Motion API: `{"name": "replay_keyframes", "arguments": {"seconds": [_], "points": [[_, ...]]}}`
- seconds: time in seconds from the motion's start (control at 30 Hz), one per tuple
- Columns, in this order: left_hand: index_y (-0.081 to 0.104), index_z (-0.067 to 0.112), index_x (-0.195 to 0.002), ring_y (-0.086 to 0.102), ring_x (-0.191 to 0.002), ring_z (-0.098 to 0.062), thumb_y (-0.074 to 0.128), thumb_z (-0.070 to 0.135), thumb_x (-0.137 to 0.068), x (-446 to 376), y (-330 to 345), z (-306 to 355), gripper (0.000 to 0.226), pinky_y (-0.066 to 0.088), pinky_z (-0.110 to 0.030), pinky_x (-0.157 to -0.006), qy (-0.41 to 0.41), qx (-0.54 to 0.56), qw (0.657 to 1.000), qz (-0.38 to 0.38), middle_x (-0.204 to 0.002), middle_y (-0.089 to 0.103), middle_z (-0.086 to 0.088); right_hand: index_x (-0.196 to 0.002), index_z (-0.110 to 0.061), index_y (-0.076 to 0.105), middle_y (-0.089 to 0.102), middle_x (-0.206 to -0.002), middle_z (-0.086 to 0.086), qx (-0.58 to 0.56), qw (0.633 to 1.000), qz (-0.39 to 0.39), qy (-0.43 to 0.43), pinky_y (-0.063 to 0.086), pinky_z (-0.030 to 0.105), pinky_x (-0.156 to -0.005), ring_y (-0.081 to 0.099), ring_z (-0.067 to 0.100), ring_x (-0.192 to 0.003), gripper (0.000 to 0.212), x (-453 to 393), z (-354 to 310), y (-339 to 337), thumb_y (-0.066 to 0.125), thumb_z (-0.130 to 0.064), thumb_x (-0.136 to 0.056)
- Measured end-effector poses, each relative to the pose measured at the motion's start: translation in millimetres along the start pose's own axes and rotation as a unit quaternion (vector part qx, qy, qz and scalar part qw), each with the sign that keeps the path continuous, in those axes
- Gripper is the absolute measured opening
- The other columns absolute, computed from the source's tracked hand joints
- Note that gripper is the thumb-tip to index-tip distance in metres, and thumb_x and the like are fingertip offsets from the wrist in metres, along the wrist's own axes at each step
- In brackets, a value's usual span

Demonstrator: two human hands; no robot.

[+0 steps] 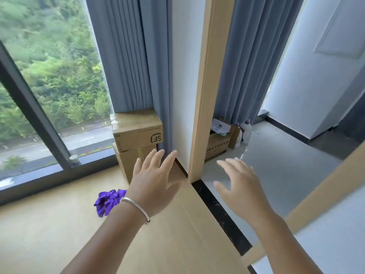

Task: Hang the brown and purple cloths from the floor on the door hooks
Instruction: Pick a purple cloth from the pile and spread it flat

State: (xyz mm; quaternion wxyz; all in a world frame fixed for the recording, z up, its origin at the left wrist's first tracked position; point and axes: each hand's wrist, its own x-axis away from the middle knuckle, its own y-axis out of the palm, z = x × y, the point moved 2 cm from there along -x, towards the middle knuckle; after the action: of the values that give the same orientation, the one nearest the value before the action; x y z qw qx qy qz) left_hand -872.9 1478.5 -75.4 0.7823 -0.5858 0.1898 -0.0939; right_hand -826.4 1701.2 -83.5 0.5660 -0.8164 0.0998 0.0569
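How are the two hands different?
The left hand wears a silver bracelet on its wrist; the right hand wears none. The left hand is over the wooden floor, beside the purple cloth; the right hand is over the grey floor. Both are open and hold nothing.

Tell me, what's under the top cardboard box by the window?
Under the top cardboard box sits another cardboard box, stacked on the wooden floor. The left hand covers its lower right part, and the blue curtain hides what is behind.
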Motion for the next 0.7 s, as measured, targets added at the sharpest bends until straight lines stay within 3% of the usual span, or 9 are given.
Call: {"name": "replay_keyframes", "arguments": {"seconds": [0.33,0.7], "points": [[0.004,0.039,-0.151,-0.003,-0.148,-0.015,0.042,0.060,-0.091,-72.7,24.4,-161.8,0.074,0.004,-0.046,-0.119,-0.174,0.000,0.985,0.016,-0.160,0.010,0.004,-0.143,-0.033,0.037,0.036,-0.146,-0.013,-0.015,0.988,-0.083,-0.130,0.009,0.038,-0.117,0.017,0.010,-0.143,0.056,-169.8,-88.7,111.9,0.055,-0.041,-0.091],[0.012,0.033,-0.151,0.010,-0.146,-0.019,0.043,0.059,-0.092,-148.5,74.2,-363.8,0.072,0.016,-0.045,-0.116,-0.314,-0.004,0.948,-0.056,-0.157,0.018,-0.001,-0.149,-0.033,0.022,0.025,-0.152,-0.011,0.020,0.953,-0.221,-0.206,0.010,0.039,-0.120,0.016,0.009,-0.143,0.071,-336.8,-174.4,265.7,0.059,-0.040,-0.089]]}}
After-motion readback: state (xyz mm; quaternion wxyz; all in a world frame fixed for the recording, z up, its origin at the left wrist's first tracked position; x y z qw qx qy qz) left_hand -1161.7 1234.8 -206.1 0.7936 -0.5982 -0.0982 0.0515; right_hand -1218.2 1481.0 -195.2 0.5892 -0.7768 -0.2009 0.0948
